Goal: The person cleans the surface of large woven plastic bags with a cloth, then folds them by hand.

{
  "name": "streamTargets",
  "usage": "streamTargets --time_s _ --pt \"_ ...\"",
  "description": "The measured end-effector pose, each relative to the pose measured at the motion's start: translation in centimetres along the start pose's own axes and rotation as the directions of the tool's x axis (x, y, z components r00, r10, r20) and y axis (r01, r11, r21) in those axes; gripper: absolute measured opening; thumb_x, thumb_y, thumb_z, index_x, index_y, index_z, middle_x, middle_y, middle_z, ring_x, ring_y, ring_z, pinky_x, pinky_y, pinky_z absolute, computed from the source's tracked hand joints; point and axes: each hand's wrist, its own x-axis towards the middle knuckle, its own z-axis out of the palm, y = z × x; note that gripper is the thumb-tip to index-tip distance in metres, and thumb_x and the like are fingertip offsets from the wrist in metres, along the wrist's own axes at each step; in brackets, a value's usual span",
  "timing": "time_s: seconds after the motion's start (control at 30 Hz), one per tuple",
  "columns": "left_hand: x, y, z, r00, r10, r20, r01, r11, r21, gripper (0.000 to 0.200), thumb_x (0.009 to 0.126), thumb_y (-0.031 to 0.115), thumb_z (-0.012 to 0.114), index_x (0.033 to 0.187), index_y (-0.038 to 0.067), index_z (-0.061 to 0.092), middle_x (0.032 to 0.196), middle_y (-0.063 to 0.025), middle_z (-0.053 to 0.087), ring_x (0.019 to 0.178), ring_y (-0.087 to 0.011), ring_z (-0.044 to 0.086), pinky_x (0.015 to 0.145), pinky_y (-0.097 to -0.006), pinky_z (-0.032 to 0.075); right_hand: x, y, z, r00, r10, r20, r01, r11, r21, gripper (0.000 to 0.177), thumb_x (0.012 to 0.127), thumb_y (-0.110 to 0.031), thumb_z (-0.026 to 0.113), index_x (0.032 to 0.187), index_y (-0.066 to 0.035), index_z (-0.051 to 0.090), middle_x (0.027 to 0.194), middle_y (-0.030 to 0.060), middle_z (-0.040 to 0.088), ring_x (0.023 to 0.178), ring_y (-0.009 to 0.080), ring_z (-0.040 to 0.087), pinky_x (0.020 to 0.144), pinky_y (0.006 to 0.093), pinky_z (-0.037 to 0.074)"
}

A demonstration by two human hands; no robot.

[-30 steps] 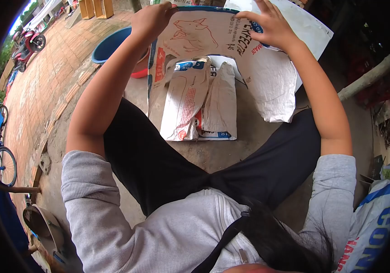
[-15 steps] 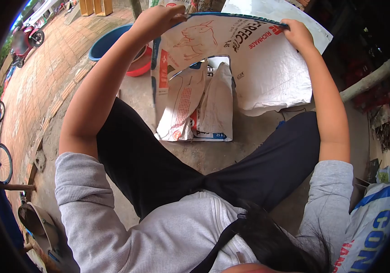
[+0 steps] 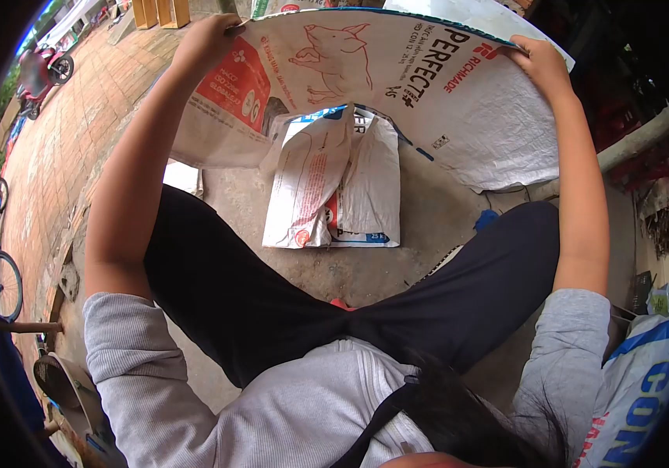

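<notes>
A white printed feed sack (image 3: 334, 66) hangs stretched between my two hands, with a red pig outline, a red panel and black lettering on it. My left hand (image 3: 208, 43) is closed on the sack's upper left edge. At the upper right edge, my right hand (image 3: 541, 66) pinches the same sack by its blue-trimmed border. On the ground between my legs lies a second white sack (image 3: 373, 183), folded, with its loose flaps lying on top. The hanging sack's lower edge passes just behind and above it.
Beside my right arm a full-looking white and blue sack (image 3: 646, 390) leans. A wooden pole (image 3: 646, 134) slants in at right. On the left are a brick-paved yard (image 3: 77, 156), a red motorbike (image 3: 42, 74) and a bicycle wheel (image 3: 3, 285).
My left hand has moved left, and the sack is spread wider, showing its red panel fully. It now covers the blue basin and red bowl. My right hand shifted slightly right.
</notes>
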Motion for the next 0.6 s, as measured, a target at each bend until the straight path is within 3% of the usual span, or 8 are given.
streamTargets --time_s 0.1,0.2,0.3,0.33,0.4,0.5,0.53,0.6 --pt "-1.1 3.7 -2.3 0.994 -0.109 -0.032 0.114 0.968 0.226 0.025 0.097 0.030 0.050 0.114 0.014 0.061 0.094 -0.0175 0.068 0.089 -0.0393 0.065 0.074 -0.0486 0.049 0.5 -0.4 -0.1 0.993 0.019 -0.119 -0.025 0.998 -0.053 0.023 0.087 -0.020 0.061 0.109 -0.016 0.067 0.097 0.0100 0.069 0.093 0.0331 0.065 0.077 0.0423 0.051" --pt "-0.8 2.9 -2.2 0.993 0.008 -0.120 0.021 0.971 0.239 0.022 0.098 0.030 0.047 0.113 0.017 0.058 0.091 -0.0168 0.068 0.087 -0.0391 0.065 0.072 -0.0493 0.049 2.1 -2.1 1.3 0.970 -0.093 -0.226 0.117 0.989 0.093 0.033 0.087 -0.015 0.056 0.120 -0.018 0.061 0.110 0.0094 0.068 0.099 0.0328 0.064 0.080 0.0442 0.051" --pt "-0.8 4.1 -2.9 0.977 0.071 -0.203 -0.006 0.953 0.302 0.021 0.097 0.033 0.049 0.111 0.018 0.057 0.089 -0.0141 0.069 0.083 -0.0376 0.066 0.067 -0.0479 0.050 1.6 -6.2 4.2 0.996 0.084 0.029 -0.088 0.971 0.223 0.033 0.088 -0.015 0.058 0.121 -0.017 0.061 0.103 0.0150 0.069 0.096 0.0326 0.066 0.081 0.0420 0.051" --pt "-0.8 4.6 -3.2 0.964 0.109 -0.243 -0.018 0.937 0.350 0.022 0.097 0.036 0.052 0.110 0.018 0.057 0.088 -0.0122 0.070 0.081 -0.0364 0.067 0.064 -0.0469 0.051 1.4 -6.2 5.1 0.996 0.084 0.028 -0.088 0.970 0.226 0.033 0.088 -0.015 0.058 0.121 -0.017 0.061 0.103 0.0150 0.069 0.096 0.0326 0.066 0.081 0.0420 0.051" --pt "-1.1 5.6 -3.9 0.965 0.163 -0.205 -0.070 0.914 0.400 0.026 0.095 0.039 0.054 0.110 0.018 0.057 0.086 -0.0099 0.070 0.079 -0.0348 0.068 0.062 -0.0459 0.051 1.4 -5.8 6.5 0.951 0.259 0.169 -0.309 0.805 0.506 0.034 0.088 -0.017 0.062 0.122 -0.016 0.061 0.096 0.0170 0.070 0.092 0.0271 0.067 0.080 0.0380 0.051" --pt "-1.2 5.4 -4.4 0.949 0.263 -0.174 -0.158 0.874 0.459 0.033 0.091 0.045 0.059 0.111 0.019 0.057 0.084 -0.0068 0.070 0.079 -0.0320 0.069 0.061 -0.0444 0.052 0.9 -1.8 8.5 0.958 0.222 0.183 -0.287 0.763 0.579 0.033 0.087 -0.019 0.066 0.119 -0.015 0.064 0.092 0.0166 0.070 0.089 0.0213 0.067 0.078 0.0347 0.050" --pt "-1.1 4.9 -4.3 0.936 0.305 -0.176 -0.192 0.861 0.471 0.037 0.089 0.047 0.061 0.112 0.018 0.057 0.085 -0.0061 0.070 0.081 -0.0309 0.069 0.062 -0.0439 0.052 0.9 0.3 8.9 0.949 0.129 0.289 -0.258 0.845 0.469 0.030 0.086 -0.022 0.068 0.114 -0.013 0.067 0.090 0.0139 0.070 0.086 0.0189 0.066 0.078 0.0334 0.049" --pt "-0.6 3.0 -4.3 0.921 0.351 -0.169 -0.226 0.834 0.502 0.037 0.089 0.046 0.062 0.113 0.018 0.057 0.087 -0.0064 0.070 0.083 -0.0308 0.069 0.064 -0.0443 0.052 0.3 3.0 8.6 0.949 0.139 0.284 -0.256 0.865 0.431 0.027 0.086 -0.021 0.065 0.112 -0.012 0.067 0.092 0.0139 0.070 0.087 0.0218 0.067 0.079 0.0347 0.049"
